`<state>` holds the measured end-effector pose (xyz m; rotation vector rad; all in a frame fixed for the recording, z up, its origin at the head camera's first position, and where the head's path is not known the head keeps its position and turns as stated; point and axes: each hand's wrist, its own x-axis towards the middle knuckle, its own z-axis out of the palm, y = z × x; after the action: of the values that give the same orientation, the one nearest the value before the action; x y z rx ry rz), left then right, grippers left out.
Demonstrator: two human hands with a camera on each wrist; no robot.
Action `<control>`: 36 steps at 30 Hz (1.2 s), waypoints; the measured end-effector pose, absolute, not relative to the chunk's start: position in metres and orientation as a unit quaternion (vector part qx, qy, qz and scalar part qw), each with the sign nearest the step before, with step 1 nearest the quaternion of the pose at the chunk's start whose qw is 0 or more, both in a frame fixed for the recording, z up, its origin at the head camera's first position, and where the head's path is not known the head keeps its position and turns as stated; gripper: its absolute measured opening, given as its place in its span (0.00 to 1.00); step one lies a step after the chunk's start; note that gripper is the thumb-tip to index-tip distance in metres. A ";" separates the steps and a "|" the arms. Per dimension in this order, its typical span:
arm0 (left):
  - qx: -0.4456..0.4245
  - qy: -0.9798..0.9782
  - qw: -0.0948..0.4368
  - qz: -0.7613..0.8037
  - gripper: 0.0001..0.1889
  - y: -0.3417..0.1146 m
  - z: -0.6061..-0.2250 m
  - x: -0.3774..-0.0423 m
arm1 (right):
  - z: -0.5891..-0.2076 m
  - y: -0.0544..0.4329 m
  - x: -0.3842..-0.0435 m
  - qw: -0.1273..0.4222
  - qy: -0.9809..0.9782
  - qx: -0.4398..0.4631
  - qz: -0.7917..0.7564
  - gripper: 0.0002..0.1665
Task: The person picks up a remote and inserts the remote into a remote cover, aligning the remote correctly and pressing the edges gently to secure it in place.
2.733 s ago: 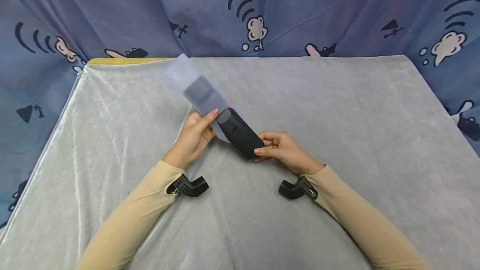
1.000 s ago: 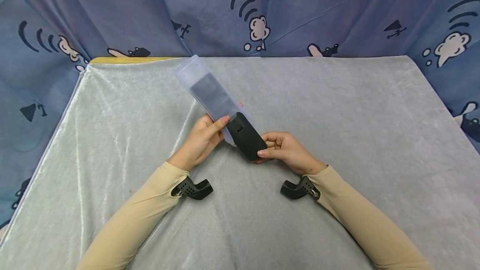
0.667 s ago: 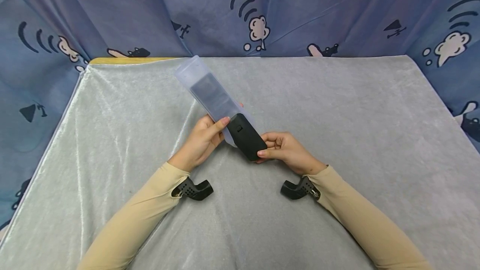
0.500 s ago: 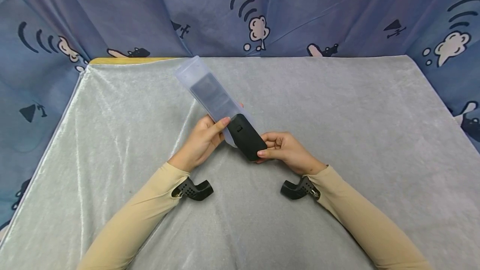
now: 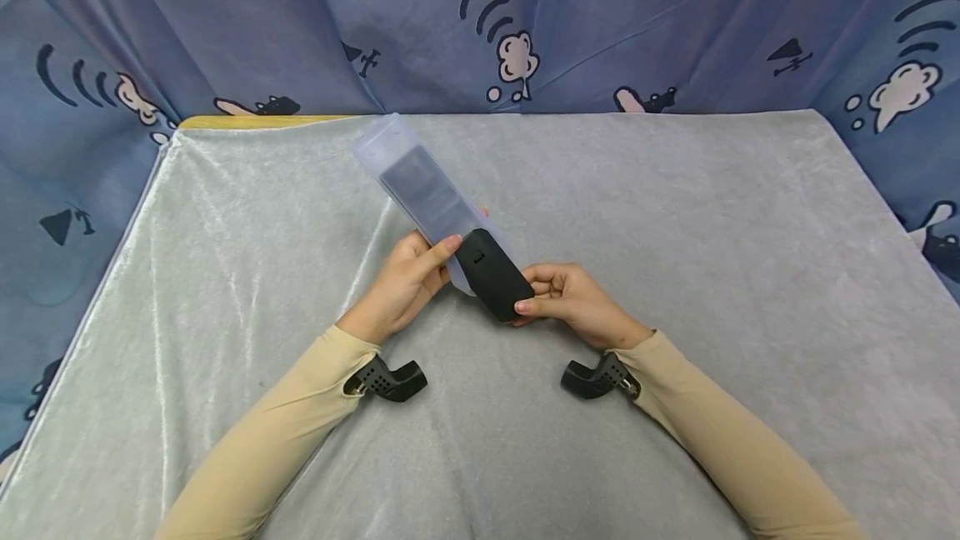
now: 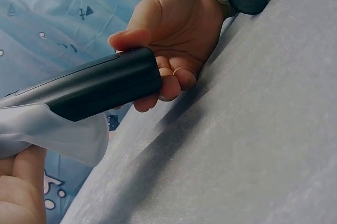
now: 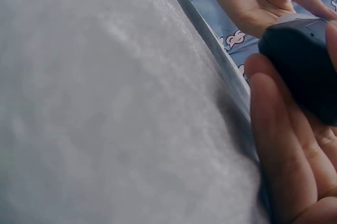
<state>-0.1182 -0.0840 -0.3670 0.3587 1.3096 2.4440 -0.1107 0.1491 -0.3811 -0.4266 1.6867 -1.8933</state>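
Case [image 5: 497,277], black and oblong, slants over the middle of the grey velvet tablecloth [image 5: 675,207], its near right end pinched between thumb and fingers of the right hand [image 5: 573,302]. The left hand [image 5: 401,277] is clamped on the translucent pouch [image 5: 379,143], thumb on top beside the case. The pouch stretches toward the far left; a dark shape shows through it, though whether it belongs to the case is unclear. Past the far edge hangs a blue printed curtain [image 5: 600,23].
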 end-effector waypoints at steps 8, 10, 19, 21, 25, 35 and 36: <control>0.135 0.470 0.181 0.853 0.21 -0.084 -0.367 -0.118 | -0.380 0.148 -0.111 0.281 0.630 -0.152 -0.708 0.13; 0.134 0.467 0.179 0.856 0.21 -0.084 -0.367 -0.118 | -0.379 0.148 -0.110 0.281 0.631 -0.151 -0.707 0.13; 0.128 0.461 0.177 0.860 0.21 -0.083 -0.369 -0.118 | -0.378 0.148 -0.110 0.282 0.633 -0.149 -0.706 0.13; 0.128 0.461 0.177 0.860 0.21 -0.083 -0.369 -0.118 | -0.378 0.148 -0.110 0.282 0.634 -0.150 -0.705 0.13; 0.129 0.461 0.179 0.859 0.21 -0.083 -0.369 -0.117 | -0.378 0.148 -0.110 0.281 0.636 -0.153 -0.702 0.14; 0.131 0.467 0.184 0.855 0.22 -0.083 -0.368 -0.117 | -0.378 0.148 -0.110 0.281 0.636 -0.150 -0.703 0.14; 0.131 0.468 0.184 0.854 0.22 -0.083 -0.368 -0.116 | -0.378 0.148 -0.110 0.281 0.636 -0.150 -0.702 0.14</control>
<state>-0.1165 -0.0826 -0.3683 0.3700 1.3182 2.4087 -0.1100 0.1477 -0.3782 -0.4028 1.7054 -1.8820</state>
